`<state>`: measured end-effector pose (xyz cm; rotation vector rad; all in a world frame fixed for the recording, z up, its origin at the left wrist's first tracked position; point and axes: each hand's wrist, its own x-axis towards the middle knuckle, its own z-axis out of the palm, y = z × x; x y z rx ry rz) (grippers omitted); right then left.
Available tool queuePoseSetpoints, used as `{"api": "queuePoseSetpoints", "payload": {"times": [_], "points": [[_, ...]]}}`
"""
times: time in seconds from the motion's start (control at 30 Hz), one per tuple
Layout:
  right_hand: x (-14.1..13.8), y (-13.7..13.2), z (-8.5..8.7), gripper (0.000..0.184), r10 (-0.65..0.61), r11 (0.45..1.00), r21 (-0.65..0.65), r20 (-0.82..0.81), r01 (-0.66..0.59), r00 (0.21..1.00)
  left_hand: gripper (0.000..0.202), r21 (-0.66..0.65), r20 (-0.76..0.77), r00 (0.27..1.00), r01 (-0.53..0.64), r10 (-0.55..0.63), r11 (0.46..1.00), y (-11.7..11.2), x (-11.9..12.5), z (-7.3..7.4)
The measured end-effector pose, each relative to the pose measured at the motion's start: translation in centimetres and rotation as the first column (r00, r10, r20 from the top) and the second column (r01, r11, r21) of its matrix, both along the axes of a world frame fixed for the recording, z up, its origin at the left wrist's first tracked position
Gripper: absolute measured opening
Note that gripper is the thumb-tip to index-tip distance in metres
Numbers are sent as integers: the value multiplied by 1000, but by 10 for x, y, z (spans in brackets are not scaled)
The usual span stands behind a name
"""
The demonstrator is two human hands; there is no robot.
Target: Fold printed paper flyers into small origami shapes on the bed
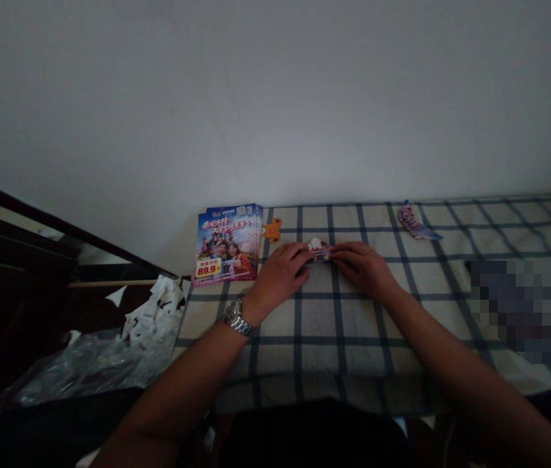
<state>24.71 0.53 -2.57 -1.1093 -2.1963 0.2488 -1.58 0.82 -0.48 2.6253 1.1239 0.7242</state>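
Note:
A small piece of folded printed paper point(321, 251), with a pale pointed top, lies between my two hands over the checked cloth point(314, 325). My left hand point(282, 270), with a metal watch point(239, 317) on its wrist, pinches the paper's left end. At the right end, my right hand point(360, 265) has its fingers closed on the same paper. Left of my hands lies a stack of colourful flyers point(227, 247) against the wall. A bear picture point(271, 230) shows beside the stack.
A crumpled or folded flyer piece point(414, 222) lies at the back right. Nearer on the right is a blurred-out dark object point(524, 312). Left of the table edge sit a clear plastic bag point(104, 357) and torn white paper point(156, 309). A wall point(275, 97) stands behind.

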Motion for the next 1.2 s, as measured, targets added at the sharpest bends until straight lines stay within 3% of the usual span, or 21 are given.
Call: {"api": "queuePoseSetpoints", "payload": {"times": [0.3, 0.6, 0.73, 0.9, 1.2], "points": [[0, -1, 7, 20, -33, 999, -38, -112, 29, 993, 21, -2, 117, 991, -59, 58, 998, 1, -3, 1], [1, -5, 14, 14, -63, 993, 85, -232, 85, 971, 20, 144, 206, 976, -102, 71, 984, -3, -3, 8], [-1, -7, 17, 11, -74, 993, 68, -276, 97, 958, 23, 94, 258, 963, -97, 70, 991, -7, -1, 10], [-3, -7, 14, 10, -136, 991, -49, -295, 127, 946, 22, -17, 296, 948, -119, 118, 993, -7, 2, 6], [-3, -1, 2, 29, -232, 969, -125, -157, 213, 960, 34, -177, 279, 932, -187, 232, 966, 3, 3, -7]]}}
